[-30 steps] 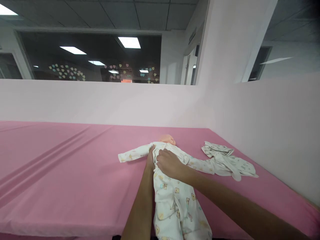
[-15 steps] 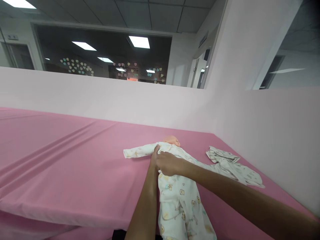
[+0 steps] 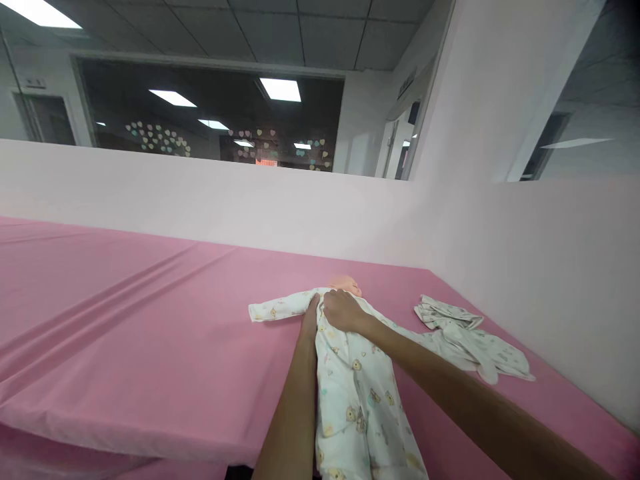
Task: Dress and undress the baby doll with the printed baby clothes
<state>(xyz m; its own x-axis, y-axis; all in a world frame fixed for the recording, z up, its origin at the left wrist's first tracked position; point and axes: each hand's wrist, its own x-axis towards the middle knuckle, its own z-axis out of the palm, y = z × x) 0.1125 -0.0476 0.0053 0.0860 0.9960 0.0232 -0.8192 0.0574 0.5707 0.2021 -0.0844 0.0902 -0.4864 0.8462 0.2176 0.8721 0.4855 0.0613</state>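
Observation:
A baby doll lies on the pink-covered surface, its bald head (image 3: 345,285) at the far end. It wears a white baby garment (image 3: 360,393) printed with small bears, one sleeve (image 3: 283,308) stretched out to the left. At the left side of the chest, near the armpit, my left hand (image 3: 311,313) has its thumb on the cloth; its fingers are tucked out of sight under it. My right hand (image 3: 341,310) is closed on the garment's upper chest, just below the doll's head. The doll's other arm runs right, partly behind my right forearm.
Crumpled white printed cloth (image 3: 480,347) lies on the right of the pink sheet (image 3: 150,320). White walls (image 3: 280,207) with windows border the far and right sides. The sheet's front edge (image 3: 125,443) is close to me.
My right hand has moved up the chest, nearer the doll's head. The front of the garment now lies flatter and smoother below it. My left hand stays almost in place.

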